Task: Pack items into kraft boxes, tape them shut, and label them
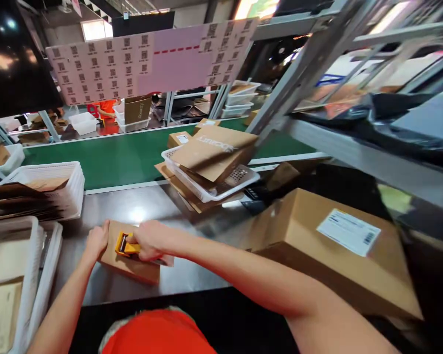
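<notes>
Small cardboard box [127, 255] lay near, centre-left on the steel desk [140, 209]. Left hand [97, 239] steadied its far-left end, fingers curled on the edge. Right hand [149, 241] clamped the yellow tape dispenser [124, 244] on top. Risk: light box could skid under the pull, skewing tape.

1. An orange-red garment [158, 332] is worn on the torso, seen at the bottom edge of the view.
2. Both forearms are left bare; no sleeves reach them.
3. No gloves, rings or watch are seen on the left hand [96, 241] or the right hand [149, 241].
</notes>
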A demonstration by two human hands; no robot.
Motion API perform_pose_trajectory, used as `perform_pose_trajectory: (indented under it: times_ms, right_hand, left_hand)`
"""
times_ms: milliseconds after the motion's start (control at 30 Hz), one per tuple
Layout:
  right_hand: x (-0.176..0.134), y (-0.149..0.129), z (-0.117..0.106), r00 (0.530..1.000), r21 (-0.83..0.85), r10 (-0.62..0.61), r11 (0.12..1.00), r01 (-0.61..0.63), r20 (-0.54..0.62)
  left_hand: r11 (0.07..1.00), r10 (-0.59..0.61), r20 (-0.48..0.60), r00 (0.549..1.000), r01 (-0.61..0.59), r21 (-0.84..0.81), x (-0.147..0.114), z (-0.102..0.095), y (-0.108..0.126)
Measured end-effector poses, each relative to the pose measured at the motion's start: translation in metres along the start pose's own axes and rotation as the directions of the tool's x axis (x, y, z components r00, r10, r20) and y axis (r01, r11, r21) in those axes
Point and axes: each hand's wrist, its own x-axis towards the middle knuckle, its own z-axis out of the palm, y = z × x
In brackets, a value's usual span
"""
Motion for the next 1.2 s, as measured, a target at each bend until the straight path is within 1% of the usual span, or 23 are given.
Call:
perform_pose_trajectory:
  times_ms: [33,100,167,200,267,300,333,367,400,467,533,567,633,700,767,867,933,1000,1067,1100,1200]
  right_hand:
    - [-0.018,0.01,0.008,1.0,0.002,0.017,1.0,-0.017,0.023]
    - [-0.065,0.033,0.031,0.996,0.003,0.062,0.998,-0.062,0.07]
    - [-0.116,0.059,0.059,0.982,0.006,0.146,0.989,-0.147,0.12]
    - [-0.139,0.071,0.074,0.967,0.026,0.21,0.976,-0.216,0.143]
    - [-0.171,0.091,0.105,0.943,0.091,0.278,0.95,-0.298,0.185]
    - [-0.177,0.097,0.12,0.934,0.116,0.305,0.937,-0.329,0.189]
    - [-0.176,0.1,0.135,0.933,0.132,0.307,0.934,-0.333,0.188]
    - [-0.168,0.101,0.149,0.939,0.139,0.293,0.938,-0.319,0.179]
    - [-0.155,0.099,0.161,0.951,0.141,0.259,0.949,-0.283,0.168]
    - [-0.116,0.093,0.179,0.972,0.131,0.183,0.97,-0.203,0.15]
    - [-0.076,0.086,0.188,0.988,0.12,0.14,0.982,-0.148,0.073]
    - [-0.06,0.083,0.19,0.989,0.119,0.138,0.983,-0.143,0.049]
    - [-0.038,0.079,0.19,0.989,0.122,0.145,0.982,-0.145,0.012]
    - [-0.029,0.08,0.187,0.988,0.134,0.155,0.979,-0.152,-0.013]
    - [-0.026,0.087,0.18,0.988,0.162,0.155,0.975,-0.149,-0.023]
    - [-0.026,0.098,0.168,0.992,0.228,0.129,0.965,-0.129,0.015]
    - [-0.025,0.099,0.163,0.993,0.251,0.116,0.961,-0.119,0.026]
    - [-0.021,0.091,0.163,0.993,0.239,0.12,0.964,-0.115,-0.005]
    - [-0.012,0.077,0.168,0.99,0.211,0.14,0.969,-0.132,-0.026]
    - [-0.007,0.07,0.172,0.988,0.2,0.152,0.969,-0.145,-0.017]
    - [-0.001,0.055,0.181,0.985,0.181,0.154,0.969,-0.166,0.082]
  left_hand:
    - [1.0,-0.02,0.013,1.0,0.02,0.0,-0.001,0.0,-0.001]
    - [0.999,-0.043,0.035,0.998,0.043,-0.015,-0.002,0.0,-0.002]
    - [0.999,-0.045,0.048,0.998,0.046,-0.02,-0.003,0.0,-0.001]
    - [0.999,-0.046,0.052,0.998,0.047,-0.015,-0.004,-0.001,0.0]
    - [0.999,-0.048,0.065,0.997,0.047,0.009,-0.004,-0.002,0.002]
    - [0.999,-0.04,0.072,0.997,0.039,0.027,-0.004,-0.003,0.003]
    - [0.999,-0.032,0.081,0.996,0.029,0.043,-0.004,-0.003,0.004]
    - [0.998,-0.031,0.086,0.996,0.026,0.058,-0.003,-0.003,0.005]
    - [0.997,-0.027,0.092,0.995,0.02,0.077,-0.002,-0.003,0.005]
    - [0.994,-0.017,0.098,0.995,0.007,0.107,0.0,-0.003,0.006]
    - [0.993,-0.018,0.083,0.996,0.007,0.121,0.001,-0.003,0.006]
    - [0.993,-0.018,0.075,0.997,0.009,0.119,0.001,-0.003,0.005]
    - [0.994,-0.029,0.063,0.998,0.023,0.105,0.001,-0.003,0.005]
    - [0.996,-0.05,0.055,0.997,0.045,0.082,0.001,-0.003,0.005]
    - [0.997,-0.063,0.047,0.997,0.06,0.056,0.0,-0.004,0.004]
    - [0.997,-0.065,0.04,0.997,0.064,0.03,-0.001,-0.003,0.002]
    - [0.998,-0.058,0.029,0.998,0.058,0.014,-0.002,-0.001,0.0]
    - [0.999,-0.051,0.01,0.999,0.051,-0.011,-0.003,0.001,-0.002]
    - [0.998,-0.041,-0.014,0.999,0.041,-0.042,-0.003,0.003,-0.002]
    - [0.998,-0.032,-0.027,0.999,0.03,-0.058,-0.002,0.004,-0.003]
    - [0.993,-0.026,-0.074,0.997,0.017,-0.118,-0.004,0.005,-0.007]
